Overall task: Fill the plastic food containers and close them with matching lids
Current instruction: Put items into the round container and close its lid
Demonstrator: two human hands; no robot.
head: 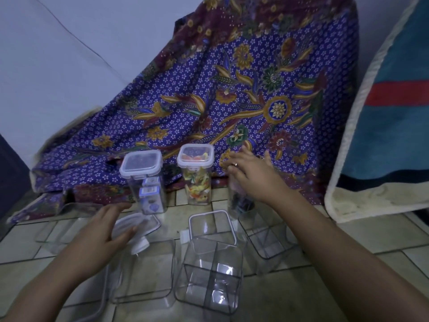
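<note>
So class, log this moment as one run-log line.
left hand: on loose lid | right hand: atop third tall container | lidded: two tall containers | empty: open container

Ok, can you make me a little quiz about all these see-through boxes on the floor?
1. True or false: the tall container with yellow and orange pieces has its lid on.
2. Which hand rests on a loose white-rimmed lid? A) left B) right C) neither
3. Fill in: the square container nearest the camera is ____ inside.

Key:
1. True; its lid sits on top.
2. A; the left hand lies on that lid, while the right hand is over a third tall container holding dark items.
3. Empty.
</note>
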